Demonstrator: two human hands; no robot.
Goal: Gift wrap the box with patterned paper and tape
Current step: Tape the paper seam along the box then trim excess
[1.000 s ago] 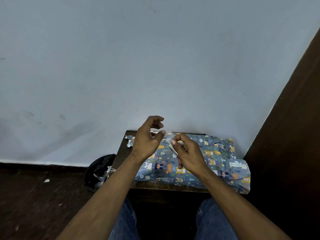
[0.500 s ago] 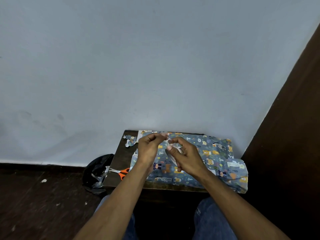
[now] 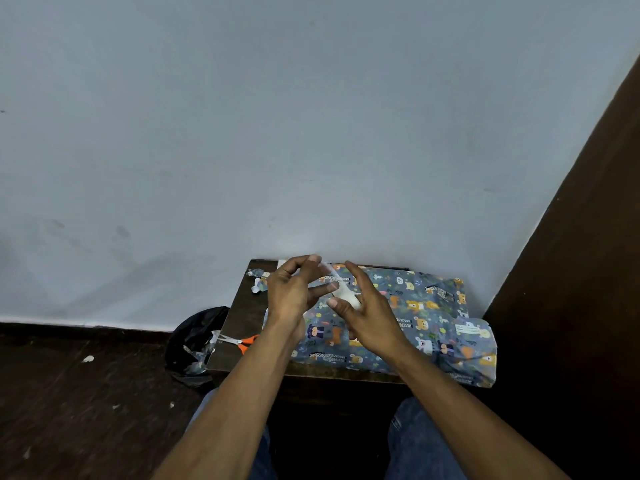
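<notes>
Head view: pale blue-grey wall (image 3: 277,133) fills most of frame, dark wood panel (image 3: 588,271) on right, dark floor (image 3: 69,393) lower left. Small dark table (image 3: 239,317) against wall, seen between the person's knees in blue jeans (image 3: 415,441). Wrapped box (image 3: 415,317) lies flat on table, covering most of its top and overhanging the right end; paper is grey-blue with cartoon animals in orange, yellow, white; long axis runs left-right along the wall, right end paper crumpled and loosely folded. Black bag (image 3: 194,337) on floor just left of table. Left hand (image 3: 294,292) and right hand (image 3: 367,317) are raised over the box's left half, close together. Left fingers mostly extended, thumb and forefinger tips up at a clear tape strip (image 3: 332,271); right hand partly curled around a whitish tape piece or roll (image 3: 346,297), exact grip blurred, cannot tell. Orange-handled scissors (image 3: 239,341) on table's left front edge. Paper scraps (image 3: 258,282) at back-left corner.
</notes>
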